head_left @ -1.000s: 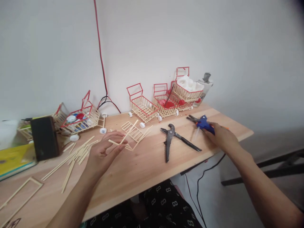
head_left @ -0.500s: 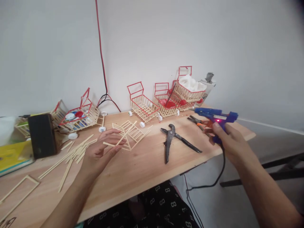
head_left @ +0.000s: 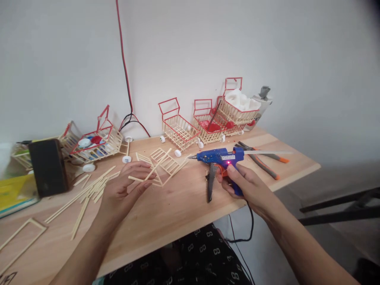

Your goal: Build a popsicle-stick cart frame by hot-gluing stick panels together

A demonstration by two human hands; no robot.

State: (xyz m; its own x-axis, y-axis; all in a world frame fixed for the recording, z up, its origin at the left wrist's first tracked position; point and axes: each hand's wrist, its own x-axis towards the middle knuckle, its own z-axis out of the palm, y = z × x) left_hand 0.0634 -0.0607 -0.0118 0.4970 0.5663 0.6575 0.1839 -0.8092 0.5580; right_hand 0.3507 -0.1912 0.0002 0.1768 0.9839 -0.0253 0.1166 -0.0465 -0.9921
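The right hand [head_left: 247, 183] grips a blue plastic glue gun [head_left: 214, 156]; left of it, the left hand [head_left: 126, 185] pinches thin pale wooden sticks [head_left: 158, 164], bare wooden tabletop [head_left: 166, 211] nearer the edge. The gun part-hides black metal pliers [head_left: 211, 185].

Holding the left forearm [head_left: 86, 239] and right forearm [head_left: 303, 245] out ahead, both bare and angled inward. Pinching with the left hand [head_left: 126, 186], thumb [head_left: 138, 191] below and fingers [head_left: 138, 170] loosely layered above, tips turned rightward. Gripping with the right hand [head_left: 247, 182], thumb laid up and leftward, fingers curled beneath, well apart from the left hand.
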